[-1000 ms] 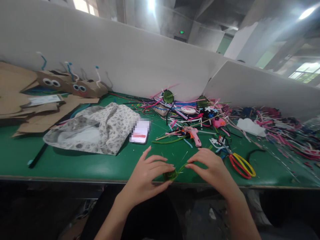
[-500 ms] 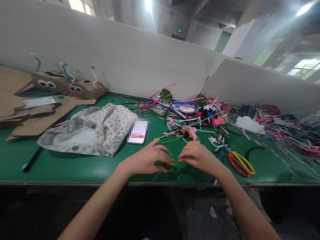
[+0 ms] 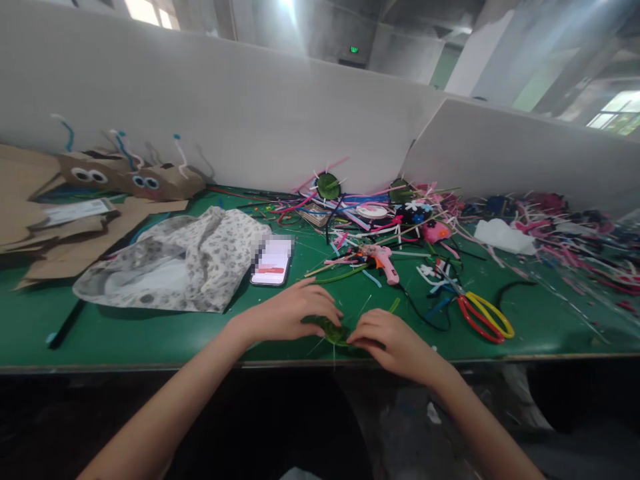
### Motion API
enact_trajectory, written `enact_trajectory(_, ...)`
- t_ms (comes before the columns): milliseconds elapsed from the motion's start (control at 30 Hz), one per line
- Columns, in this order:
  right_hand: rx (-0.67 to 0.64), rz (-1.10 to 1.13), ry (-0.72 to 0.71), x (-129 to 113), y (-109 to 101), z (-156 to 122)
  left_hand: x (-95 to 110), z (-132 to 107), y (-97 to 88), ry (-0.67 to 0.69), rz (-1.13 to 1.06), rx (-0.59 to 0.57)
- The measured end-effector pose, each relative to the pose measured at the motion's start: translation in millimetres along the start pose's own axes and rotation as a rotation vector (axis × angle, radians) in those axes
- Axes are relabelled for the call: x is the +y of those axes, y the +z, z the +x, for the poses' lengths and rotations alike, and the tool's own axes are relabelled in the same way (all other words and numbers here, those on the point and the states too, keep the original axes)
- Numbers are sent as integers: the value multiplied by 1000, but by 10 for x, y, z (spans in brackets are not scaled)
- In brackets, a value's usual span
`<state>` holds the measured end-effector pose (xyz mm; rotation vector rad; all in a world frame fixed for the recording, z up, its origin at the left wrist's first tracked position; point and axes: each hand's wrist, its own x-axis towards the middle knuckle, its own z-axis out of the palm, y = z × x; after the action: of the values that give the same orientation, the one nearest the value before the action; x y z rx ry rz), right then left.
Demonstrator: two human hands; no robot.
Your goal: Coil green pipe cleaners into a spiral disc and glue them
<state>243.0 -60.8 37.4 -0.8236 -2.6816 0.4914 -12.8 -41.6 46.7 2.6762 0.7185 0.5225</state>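
Near the table's front edge, a green woven disc with thin pale spokes sits between my hands. My left hand is closed on its upper left side, fingers curled over it. At the disc's right side, my right hand pinches a green pipe cleaner, whose end sticks out above the knuckles. The fingertips partly hide the disc. Beyond my hands lies a pink glue gun. Scissors with red and yellow handles are to the right.
A phone lies beside a spotted cloth. Brown cardboard pieces and figures with googly eyes stand at the left. Pipe cleaners and woven discs are heaped along the white partition. White tissue lies at right.
My right hand has moved down, closer to the disc's edge, and the glue gun behind it shows more fully. More of the disc is visible beneath my left fingers.
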Motion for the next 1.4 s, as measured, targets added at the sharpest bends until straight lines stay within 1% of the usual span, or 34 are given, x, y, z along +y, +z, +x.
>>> enact_trajectory(100,67,-37,31,-25,102,-49,47,-46,45,-80,105,99)
enact_trajectory(167,105,-57,43,-41,160,-67,160,-122,130,-178,164,134)
enact_trajectory(267,160,-73,43,-56,215,-73,390,-226,327,-277,184,182)
enact_trajectory(367,194,-88,40,-49,246,-63,550,-237,546,-393,187,286)
enact_trajectory(467,234,-103,50,-14,284,-57,570,-177,696,-484,189,382)
enact_trajectory(533,264,-122,56,23,317,-62,539,-138,729,-507,184,404)
enact_trajectory(700,295,-158,63,94,381,-101,495,-111,661,-501,163,364)
enact_trajectory(967,296,-177,76,15,375,-218,510,-100,583,-456,136,322)
enact_trajectory(1200,394,-123,171,37,474,-158,498,-124,586,-438,125,246)
enact_trajectory(1400,455,-97,146,53,561,-115,573,-206,529,-435,94,180)
